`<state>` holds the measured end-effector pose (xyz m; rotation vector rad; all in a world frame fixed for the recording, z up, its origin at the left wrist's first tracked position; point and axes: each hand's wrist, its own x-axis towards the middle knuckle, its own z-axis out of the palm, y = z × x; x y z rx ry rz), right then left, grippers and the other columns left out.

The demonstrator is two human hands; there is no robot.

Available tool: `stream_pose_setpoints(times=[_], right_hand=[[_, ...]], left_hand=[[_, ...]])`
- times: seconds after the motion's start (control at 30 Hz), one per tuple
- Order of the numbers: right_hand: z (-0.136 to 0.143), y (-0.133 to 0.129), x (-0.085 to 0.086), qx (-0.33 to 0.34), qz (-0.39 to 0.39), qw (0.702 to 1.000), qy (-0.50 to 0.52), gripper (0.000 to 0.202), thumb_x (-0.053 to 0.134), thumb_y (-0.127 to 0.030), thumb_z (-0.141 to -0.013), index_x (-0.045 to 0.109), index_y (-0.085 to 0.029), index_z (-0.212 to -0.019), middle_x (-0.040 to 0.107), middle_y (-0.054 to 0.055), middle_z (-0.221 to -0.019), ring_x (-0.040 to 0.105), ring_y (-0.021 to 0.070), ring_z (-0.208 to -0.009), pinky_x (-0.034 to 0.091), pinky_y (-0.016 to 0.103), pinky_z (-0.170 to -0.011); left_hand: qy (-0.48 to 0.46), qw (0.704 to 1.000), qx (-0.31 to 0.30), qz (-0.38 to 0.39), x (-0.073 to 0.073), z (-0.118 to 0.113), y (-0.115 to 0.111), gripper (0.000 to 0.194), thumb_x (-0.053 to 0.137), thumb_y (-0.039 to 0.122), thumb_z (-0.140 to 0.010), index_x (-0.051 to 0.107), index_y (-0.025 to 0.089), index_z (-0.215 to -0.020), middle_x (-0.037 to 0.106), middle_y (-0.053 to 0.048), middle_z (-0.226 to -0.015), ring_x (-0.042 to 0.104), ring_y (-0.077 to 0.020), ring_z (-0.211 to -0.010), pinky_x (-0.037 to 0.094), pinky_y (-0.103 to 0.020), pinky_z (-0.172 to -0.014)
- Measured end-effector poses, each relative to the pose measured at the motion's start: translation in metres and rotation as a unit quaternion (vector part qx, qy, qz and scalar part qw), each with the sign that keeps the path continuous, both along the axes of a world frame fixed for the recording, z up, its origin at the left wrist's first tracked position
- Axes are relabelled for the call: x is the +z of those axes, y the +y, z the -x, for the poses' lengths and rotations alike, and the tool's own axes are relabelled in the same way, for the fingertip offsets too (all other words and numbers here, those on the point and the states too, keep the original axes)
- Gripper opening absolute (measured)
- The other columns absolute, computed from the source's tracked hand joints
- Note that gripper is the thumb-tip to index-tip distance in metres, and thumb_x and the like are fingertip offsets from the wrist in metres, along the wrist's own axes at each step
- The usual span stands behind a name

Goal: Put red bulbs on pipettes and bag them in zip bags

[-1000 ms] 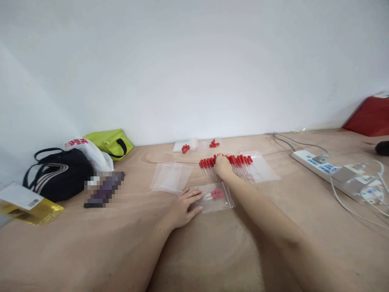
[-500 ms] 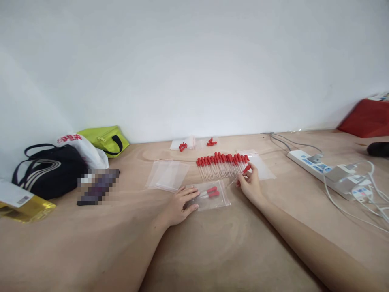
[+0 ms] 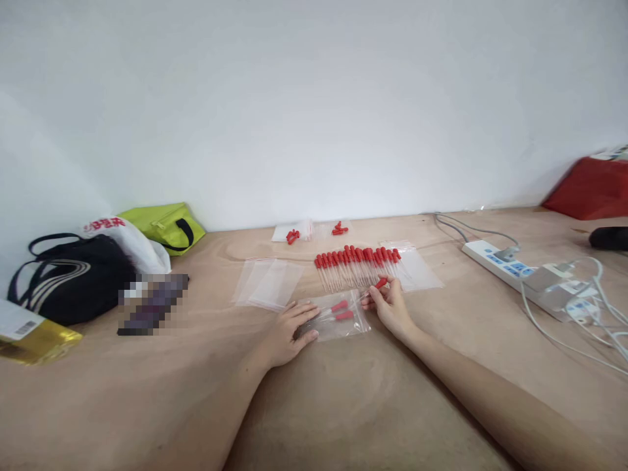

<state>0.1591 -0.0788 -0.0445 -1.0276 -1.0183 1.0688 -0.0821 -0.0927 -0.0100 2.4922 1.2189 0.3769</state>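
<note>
Left hand [image 3: 287, 333] lies flat on the near edge of a small clear zip bag [image 3: 338, 315], fingers spread, pinning it to the plywood table [image 3: 343, 418]. Two red-capped droppers [image 3: 339, 310] lie inside that bag. The right hand [image 3: 390, 306] is pinched shut on one more dropper [image 3: 377, 286] by its thin clear stem, red bulb up, right at the bag's far corner (whether the tip is inside the mouth yet, I can't tell).

Just beyond, a whole row of droppers [image 3: 357, 265] lies side by side, bulbs away from us, partly over another clear bag [image 3: 417, 268]. A stack of empty bags [image 3: 267, 282] sits to the left, and two little bags of loose red caps [image 3: 314, 230] lie back by the wall.

These droppers look feather-light and rigid, probably brittle along the stem; the rubber bulb seems the safer place to grip. The bag film is slick and limp, so it needs that flat palm.

Off right, a power strip [image 3: 510, 265]; off left, a black bag [image 3: 63, 278] and a lime-green pouch [image 3: 164, 226].
</note>
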Motion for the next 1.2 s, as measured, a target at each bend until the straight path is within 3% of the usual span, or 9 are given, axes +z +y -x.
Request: stream_pose_setpoints(times=[0.33,0.43,0.53,0.67,0.77,0.87,1.1,1.2], right_hand=[[0.000,0.001,0.004,-0.008,0.062,0.996,0.067,0.047,0.064,-0.049,-0.058,0.039,-0.022,-0.088,0.054,-0.006,-0.063,0.059,0.0123,-0.056,0.050,0.029,-0.056],[-0.002,-0.001,0.005,0.037,0.082,0.996,0.018,0.041,0.068,-0.043,-0.054,0.048,-0.019,-0.081,0.054,-0.005,-0.063,0.056,0.0093,-0.053,0.049,0.027,-0.057],[-0.002,-0.003,0.003,0.071,0.092,0.992,-0.047,0.038,0.068,-0.040,-0.055,0.052,-0.017,-0.081,0.054,-0.004,-0.064,0.051,0.0077,-0.047,0.044,0.023,-0.047],[0.002,-0.003,-0.003,0.055,0.062,0.986,-0.142,0.030,0.067,-0.037,-0.057,0.052,-0.017,-0.075,0.056,-0.002,-0.065,0.048,0.0077,-0.047,0.038,0.021,-0.043],[0.003,-0.002,-0.004,0.060,0.027,0.969,-0.239,0.023,0.064,-0.037,-0.062,0.056,-0.016,-0.065,0.057,0.000,-0.060,0.049,0.0097,-0.052,0.039,0.022,-0.049],[0.002,-0.002,0.000,0.113,0.012,0.947,-0.300,0.025,0.056,-0.039,-0.070,0.061,-0.016,-0.062,0.057,0.000,-0.057,0.048,0.0099,-0.052,0.037,0.021,-0.048],[-0.012,0.003,0.009,0.254,0.037,0.925,-0.279,0.028,0.052,-0.040,-0.071,0.064,-0.015,-0.064,0.055,-0.003,-0.054,0.043,0.0075,-0.047,0.035,0.020,-0.047],[-0.023,0.014,0.011,0.232,0.075,0.927,-0.285,0.025,0.052,-0.037,-0.071,0.063,-0.015,-0.068,0.056,-0.002,-0.054,0.041,0.0068,-0.043,0.034,0.020,-0.044]], left_hand=[[0.002,1.000,0.003,-0.014,0.000,0.000,0.000,0.044,0.047,0.035,-0.083,0.042,0.023,-0.125,0.045,-0.003,-0.130,0.036,-0.0193,-0.122,0.024,-0.041,-0.105],[0.008,1.000,0.001,-0.018,-0.001,0.001,0.000,0.045,0.046,0.035,-0.083,0.041,0.023,-0.126,0.045,-0.003,-0.130,0.036,-0.0194,-0.123,0.023,-0.042,-0.105],[0.012,1.000,0.003,-0.015,-0.001,0.001,0.001,0.045,0.046,0.035,-0.083,0.042,0.022,-0.125,0.046,-0.004,-0.129,0.035,-0.0198,-0.123,0.024,-0.042,-0.105],[0.010,1.000,0.002,-0.011,0.000,0.000,0.000,0.045,0.047,0.035,-0.082,0.042,0.022,-0.125,0.046,-0.004,-0.129,0.036,-0.0200,-0.122,0.024,-0.042,-0.105],[0.009,1.000,0.002,-0.011,0.000,-0.001,0.000,0.044,0.047,0.035,-0.082,0.042,0.022,-0.125,0.046,-0.004,-0.129,0.036,-0.0198,-0.122,0.024,-0.042,-0.105],[0.010,1.000,0.004,-0.011,0.000,-0.001,0.001,0.044,0.046,0.034,-0.083,0.043,0.021,-0.125,0.046,-0.004,-0.129,0.036,-0.0193,-0.123,0.024,-0.042,-0.105],[0.000,1.000,-0.004,-0.020,-0.003,0.002,0.001,0.045,0.048,0.038,-0.081,0.043,0.024,-0.124,0.047,-0.003,-0.128,0.037,-0.0196,-0.122,0.024,-0.043,-0.105],[-0.009,1.000,-0.006,-0.029,-0.004,0.001,0.001,0.044,0.050,0.038,-0.080,0.045,0.024,-0.122,0.048,-0.004,-0.127,0.038,-0.0198,-0.121,0.028,-0.041,-0.103]])
